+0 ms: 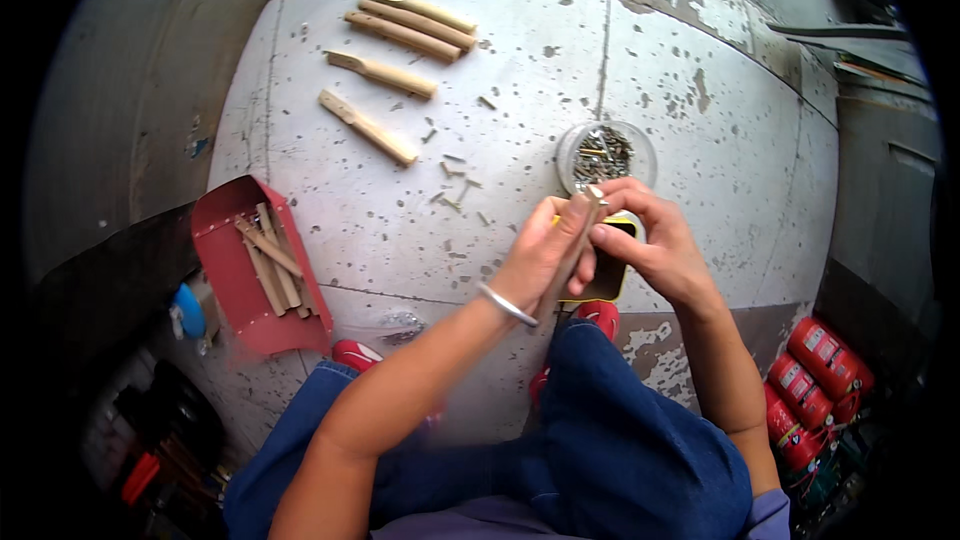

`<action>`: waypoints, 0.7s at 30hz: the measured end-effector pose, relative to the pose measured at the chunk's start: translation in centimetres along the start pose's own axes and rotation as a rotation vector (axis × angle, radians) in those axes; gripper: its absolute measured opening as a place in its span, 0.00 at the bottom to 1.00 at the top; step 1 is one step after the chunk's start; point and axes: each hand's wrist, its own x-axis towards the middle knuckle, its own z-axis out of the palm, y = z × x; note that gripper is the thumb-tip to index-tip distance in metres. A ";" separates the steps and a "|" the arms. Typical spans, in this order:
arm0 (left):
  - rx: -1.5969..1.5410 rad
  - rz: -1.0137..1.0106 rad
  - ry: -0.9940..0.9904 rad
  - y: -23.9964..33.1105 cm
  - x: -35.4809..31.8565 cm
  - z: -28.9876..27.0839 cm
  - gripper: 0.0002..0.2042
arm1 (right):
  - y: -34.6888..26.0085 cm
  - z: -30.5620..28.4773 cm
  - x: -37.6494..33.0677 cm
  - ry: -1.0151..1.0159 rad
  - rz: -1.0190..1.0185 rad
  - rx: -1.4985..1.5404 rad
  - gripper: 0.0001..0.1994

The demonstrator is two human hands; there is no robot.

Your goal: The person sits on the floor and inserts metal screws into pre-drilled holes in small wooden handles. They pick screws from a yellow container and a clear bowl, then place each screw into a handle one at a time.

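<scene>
My left hand is wrapped round a pale wooden handle, held at a slant with its upper end away from me. At that upper end, my right hand has its thumb and fingers closed together. A small metallic bit shows between them, too small to name. Just beyond both hands stands a clear round tub holding many small metal screws or bolts. Beneath the hands is a dark container with a yellow rim, partly covered by them.
Several wooden handles lie on the worn white floor, with loose small metal pieces nearby. A red bin at left holds more wooden pieces. Red cylinders lie at lower right. Grey cabinets flank the floor.
</scene>
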 end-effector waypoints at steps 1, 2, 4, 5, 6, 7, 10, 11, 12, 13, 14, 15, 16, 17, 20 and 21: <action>-0.003 -0.012 -0.041 -0.5 0.4 -0.5 0.29 | 0.1 0.0 0.1 0.013 0.019 0.009 0.07; 0.021 0.003 -0.039 -0.8 0.5 -0.9 0.31 | 0.0 0.6 0.4 -0.001 -0.002 0.024 0.06; -0.011 0.053 -0.141 -0.1 0.3 -1.1 0.31 | -0.1 1.1 0.5 -0.001 -0.017 0.029 0.06; -0.017 0.055 -0.128 0.0 0.0 -0.8 0.30 | -0.1 1.1 0.3 0.008 -0.012 0.024 0.06; -0.013 0.019 -0.082 -0.6 -0.2 -0.9 0.30 | -0.2 1.2 0.1 -0.008 0.017 0.042 0.05; 0.000 0.011 -0.044 -0.5 -0.2 -1.1 0.27 | 0.1 1.4 0.4 -0.014 0.026 0.065 0.05; 0.163 -0.030 0.060 1.5 -3.8 -3.6 0.20 | -0.1 2.4 0.7 -0.096 -0.043 0.125 0.17; 0.210 -0.019 0.119 3.2 -6.3 -5.3 0.18 | -0.5 2.7 0.6 -0.103 -0.043 0.184 0.21; 0.259 -0.010 0.177 5.4 -9.2 -7.2 0.17 | -0.6 2.7 0.5 -0.105 0.015 0.205 0.22; 0.376 0.008 0.309 7.7 -11.7 -9.2 0.15 | -0.5 2.2 0.3 -0.091 0.082 0.218 0.23; 0.336 0.084 0.466 8.5 -13.7 -12.0 0.15 | -0.5 1.8 0.0 -0.077 0.148 0.230 0.25; 0.254 0.142 0.610 9.6 -15.6 -14.8 0.13 | -0.2 1.7 -0.1 -0.067 0.153 0.229 0.24; 0.206 0.239 0.707 9.9 -16.9 -18.0 0.11 | 0.2 1.7 -0.2 -0.050 0.161 0.222 0.24; 0.236 0.269 0.821 10.0 -18.0 -21.4 0.11 | 0.3 1.7 -0.2 -0.034 0.166 0.217 0.24; 0.391 0.259 1.144 8.6 -20.1 -30.9 0.15 | -0.3 3.2 0.3 -0.081 0.135 0.170 0.26; 0.434 0.231 1.210 8.1 -20.0 -33.0 0.16 | -0.4 3.6 0.3 -0.080 0.107 0.132 0.27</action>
